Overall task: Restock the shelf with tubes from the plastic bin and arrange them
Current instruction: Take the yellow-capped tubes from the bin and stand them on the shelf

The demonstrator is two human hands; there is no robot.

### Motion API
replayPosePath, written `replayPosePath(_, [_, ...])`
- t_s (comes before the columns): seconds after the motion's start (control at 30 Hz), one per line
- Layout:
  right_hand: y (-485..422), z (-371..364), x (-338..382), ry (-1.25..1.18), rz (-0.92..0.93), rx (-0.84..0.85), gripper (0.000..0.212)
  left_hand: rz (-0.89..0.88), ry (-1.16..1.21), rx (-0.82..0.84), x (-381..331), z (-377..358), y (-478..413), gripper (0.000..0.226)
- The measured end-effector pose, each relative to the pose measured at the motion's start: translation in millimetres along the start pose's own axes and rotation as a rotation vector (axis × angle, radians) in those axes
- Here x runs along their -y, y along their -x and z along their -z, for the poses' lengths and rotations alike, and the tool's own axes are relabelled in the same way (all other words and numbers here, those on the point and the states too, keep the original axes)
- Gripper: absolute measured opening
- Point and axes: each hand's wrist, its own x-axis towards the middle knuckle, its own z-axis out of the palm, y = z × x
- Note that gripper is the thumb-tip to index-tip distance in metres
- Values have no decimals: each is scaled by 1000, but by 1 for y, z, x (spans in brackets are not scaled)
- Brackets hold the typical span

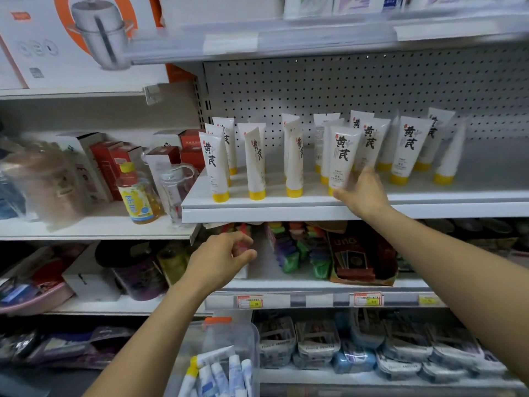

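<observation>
Centrally, smooth white tube (342,156) in right hand (362,193), round yellow caps (221,197)

Bright, even overhead light; wide-angle bending and blur toward the frame's edges.

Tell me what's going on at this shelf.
A person is restocking the shelf with white, yellow-capped tubes. The right hand grips the front tube, which stands cap-down among the other tubes set in rows. The left hand hangs loosely curled below the shelf edge, holding nothing. The plastic bin underneath holds spare tubes.
</observation>
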Motion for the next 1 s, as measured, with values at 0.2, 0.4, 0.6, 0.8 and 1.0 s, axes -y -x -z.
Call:
replayPosePath(0.2, [61,-29,-2,61,163,45,17,-11,34,83,28,-3,10,26])
replayPosePath(0.4, [113,-88,7,96,232,198,13,54,102,181,84,-11,34,25])
replayPosePath(0.6, [198,-192,-6,92,197,756,11,327,155,341,180,-48,86,18])
replayPosePath(0.8, [242,-309,-45,196,48,1146,16,687,371,470,256,-130,122,9])
replayPosePath(1.0, [251,-426,-85,101,-247,1195,12,778,197,531,310,-223,119,47])
